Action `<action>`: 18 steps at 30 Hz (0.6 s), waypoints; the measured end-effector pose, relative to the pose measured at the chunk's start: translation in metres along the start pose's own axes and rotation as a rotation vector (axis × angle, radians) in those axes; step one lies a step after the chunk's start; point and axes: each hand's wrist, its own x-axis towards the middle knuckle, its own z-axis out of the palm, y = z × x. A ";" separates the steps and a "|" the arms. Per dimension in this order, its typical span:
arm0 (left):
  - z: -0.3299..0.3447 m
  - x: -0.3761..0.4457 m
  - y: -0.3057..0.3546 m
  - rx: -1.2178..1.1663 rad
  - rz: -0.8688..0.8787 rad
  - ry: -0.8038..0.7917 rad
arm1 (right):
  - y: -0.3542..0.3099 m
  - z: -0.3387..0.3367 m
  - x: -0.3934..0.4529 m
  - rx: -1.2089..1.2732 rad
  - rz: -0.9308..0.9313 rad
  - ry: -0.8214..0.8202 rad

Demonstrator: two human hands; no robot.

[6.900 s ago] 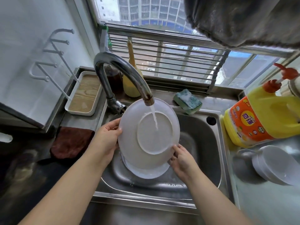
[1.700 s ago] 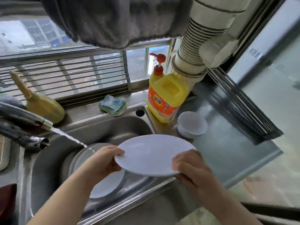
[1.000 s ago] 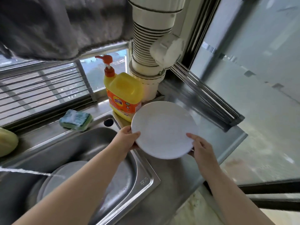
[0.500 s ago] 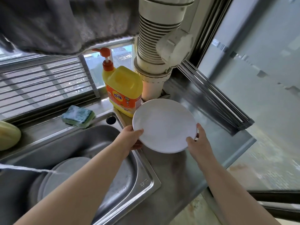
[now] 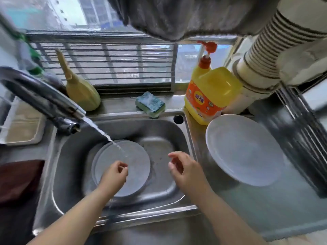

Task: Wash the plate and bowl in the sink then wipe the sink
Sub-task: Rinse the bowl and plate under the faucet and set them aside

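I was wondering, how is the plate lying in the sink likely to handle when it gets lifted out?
The plate in the sink sits under running water, so it is probably slippery. It looks thin and rigid, likely light. Lying flat on the basin, its rim may be awkward to catch.

head view, close, down onto sink [image 5: 187,124]

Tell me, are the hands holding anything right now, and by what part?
Nothing. The left hand and right hand hang loosely curled over the sink, holding nothing; one plate lies in it.
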 end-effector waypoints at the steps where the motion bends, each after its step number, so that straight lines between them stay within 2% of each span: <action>1: -0.009 0.002 -0.016 0.000 -0.043 0.024 | 0.000 0.019 0.012 -0.022 0.069 -0.114; 3: -0.027 0.002 -0.040 -0.021 -0.110 0.078 | 0.006 0.057 0.035 -0.078 0.207 -0.278; 6: -0.047 0.001 -0.063 -0.024 -0.143 0.154 | 0.029 0.104 0.062 -0.195 0.376 -0.375; 12: -0.063 0.015 -0.093 -0.074 -0.145 0.229 | 0.079 0.163 0.101 -0.186 0.670 -0.380; 18: -0.060 0.026 -0.104 -0.134 -0.144 0.230 | 0.101 0.190 0.113 -0.235 0.712 -0.358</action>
